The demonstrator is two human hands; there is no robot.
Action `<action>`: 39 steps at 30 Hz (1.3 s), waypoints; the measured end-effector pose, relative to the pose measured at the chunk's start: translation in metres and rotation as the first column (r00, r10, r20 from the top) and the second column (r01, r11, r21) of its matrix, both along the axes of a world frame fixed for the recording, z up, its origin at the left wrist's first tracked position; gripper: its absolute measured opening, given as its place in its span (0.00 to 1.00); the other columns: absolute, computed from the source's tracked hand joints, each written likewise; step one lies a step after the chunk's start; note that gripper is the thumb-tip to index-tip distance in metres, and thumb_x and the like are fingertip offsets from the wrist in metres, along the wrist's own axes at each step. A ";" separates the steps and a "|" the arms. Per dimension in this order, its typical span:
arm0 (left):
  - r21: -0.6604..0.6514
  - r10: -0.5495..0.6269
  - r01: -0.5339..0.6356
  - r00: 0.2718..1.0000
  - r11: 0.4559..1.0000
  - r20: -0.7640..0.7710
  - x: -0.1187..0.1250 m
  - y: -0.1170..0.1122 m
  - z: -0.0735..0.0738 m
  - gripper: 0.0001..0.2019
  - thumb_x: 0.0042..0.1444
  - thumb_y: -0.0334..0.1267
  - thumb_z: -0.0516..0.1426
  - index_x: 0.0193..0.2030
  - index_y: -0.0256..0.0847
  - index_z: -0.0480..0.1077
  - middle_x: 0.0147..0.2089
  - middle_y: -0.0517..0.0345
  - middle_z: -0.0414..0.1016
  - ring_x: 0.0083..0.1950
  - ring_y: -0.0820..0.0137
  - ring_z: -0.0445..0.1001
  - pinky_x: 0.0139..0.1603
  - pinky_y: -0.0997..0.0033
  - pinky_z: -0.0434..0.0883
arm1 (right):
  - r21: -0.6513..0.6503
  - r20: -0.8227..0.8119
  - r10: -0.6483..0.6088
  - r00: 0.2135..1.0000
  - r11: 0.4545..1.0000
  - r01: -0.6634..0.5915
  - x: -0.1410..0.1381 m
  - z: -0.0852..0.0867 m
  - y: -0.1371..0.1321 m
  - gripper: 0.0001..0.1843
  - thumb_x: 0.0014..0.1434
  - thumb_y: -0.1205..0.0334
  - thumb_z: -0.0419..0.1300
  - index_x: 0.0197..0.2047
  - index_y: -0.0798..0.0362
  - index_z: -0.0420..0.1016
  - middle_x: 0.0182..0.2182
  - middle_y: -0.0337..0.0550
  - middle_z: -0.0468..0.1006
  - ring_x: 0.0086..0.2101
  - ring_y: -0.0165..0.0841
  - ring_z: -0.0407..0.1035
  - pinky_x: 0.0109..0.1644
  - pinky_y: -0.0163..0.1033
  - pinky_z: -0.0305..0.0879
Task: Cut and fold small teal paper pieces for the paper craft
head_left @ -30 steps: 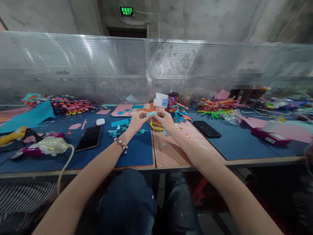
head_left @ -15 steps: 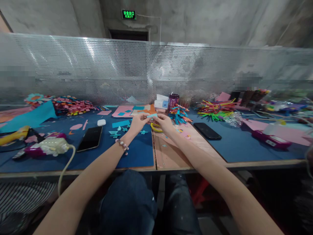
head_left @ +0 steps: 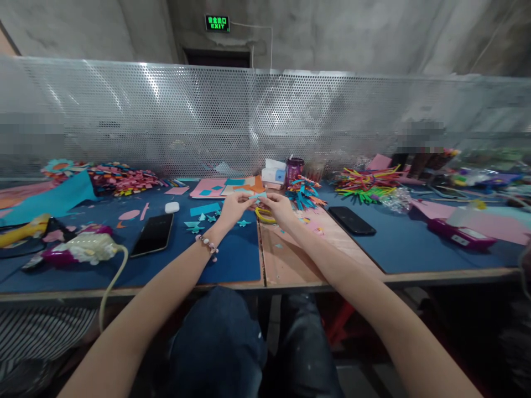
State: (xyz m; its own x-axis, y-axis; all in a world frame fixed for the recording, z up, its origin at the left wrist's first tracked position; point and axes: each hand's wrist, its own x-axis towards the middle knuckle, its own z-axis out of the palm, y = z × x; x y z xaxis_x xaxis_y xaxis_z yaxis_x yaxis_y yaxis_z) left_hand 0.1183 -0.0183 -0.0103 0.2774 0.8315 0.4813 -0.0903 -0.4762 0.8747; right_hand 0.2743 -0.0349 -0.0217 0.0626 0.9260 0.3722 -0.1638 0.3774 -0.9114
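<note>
Between my fingertips is a small piece of light-blue paper (head_left: 258,195), held at both ends above the table. My left hand (head_left: 236,207), with a beaded bracelet on its wrist, pinches the left end. My right hand (head_left: 279,207) pinches the right end. Yellow-handled scissors (head_left: 265,216) lie just under the hands, partly hidden by them. To the left, blue paper stars (head_left: 244,223) and blue scraps (head_left: 193,226) are scattered on the dark blue mat (head_left: 232,260), near a blue paper strip (head_left: 205,209).
A black phone (head_left: 152,235) and a white earphone case (head_left: 171,207) lie left; another phone (head_left: 352,220) lies right. A power strip (head_left: 78,247) trails a cord over the table edge. Behind stand a tissue pack (head_left: 274,176), a purple cup (head_left: 294,168) and a perforated metal screen (head_left: 166,110).
The blue paper between my fingers looks slightly turned and narrower. My hands stay in nearly the same place, and nothing on the table has visibly moved.
</note>
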 end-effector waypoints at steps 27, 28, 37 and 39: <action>-0.023 -0.032 0.032 0.999 0.999 0.004 0.001 -0.006 0.003 0.18 0.44 0.45 0.63 0.37 0.35 0.69 0.33 0.53 0.76 0.32 0.68 0.75 0.37 0.65 0.73 | -0.033 0.120 -0.029 0.992 0.999 0.033 -0.001 0.008 -0.013 0.16 0.40 0.52 0.68 0.24 0.57 0.73 0.21 0.38 0.72 0.23 0.25 0.65 0.28 0.32 0.63; -0.022 -0.050 0.050 0.999 0.998 0.001 0.001 -0.006 0.002 0.18 0.43 0.45 0.63 0.37 0.35 0.69 0.34 0.52 0.76 0.33 0.68 0.75 0.37 0.65 0.73 | -0.015 0.155 -0.055 0.986 0.998 0.058 0.000 0.008 -0.013 0.16 0.40 0.52 0.67 0.24 0.57 0.73 0.21 0.37 0.72 0.23 0.25 0.64 0.28 0.31 0.62; -0.022 -0.024 0.024 1.000 0.999 -0.005 -0.004 -0.002 0.003 0.15 0.45 0.41 0.62 0.37 0.33 0.70 0.32 0.55 0.74 0.30 0.73 0.72 0.37 0.70 0.70 | 0.297 0.358 -0.367 0.859 0.917 0.268 -0.008 0.048 -0.044 0.16 0.54 0.50 0.56 0.34 0.56 0.72 0.30 0.43 0.75 0.33 0.31 0.68 0.39 0.37 0.64; -0.013 -0.012 0.012 1.000 1.000 -0.009 -0.005 -0.001 0.003 0.14 0.45 0.40 0.62 0.36 0.33 0.71 0.31 0.55 0.74 0.30 0.74 0.71 0.36 0.71 0.70 | 0.390 0.223 -0.377 0.899 0.880 0.272 -0.018 0.063 -0.088 0.16 0.57 0.49 0.54 0.35 0.54 0.71 0.31 0.43 0.75 0.34 0.31 0.68 0.41 0.38 0.65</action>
State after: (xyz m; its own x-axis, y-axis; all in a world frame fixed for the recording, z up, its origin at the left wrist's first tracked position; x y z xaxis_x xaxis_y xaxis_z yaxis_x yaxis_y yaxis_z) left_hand 0.1138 -0.0191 -0.0073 0.2919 0.8342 0.4679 -0.0881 -0.4637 0.8816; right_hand 0.2563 -0.1228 0.0417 0.1801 0.6831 0.7078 0.2681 0.6582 -0.7035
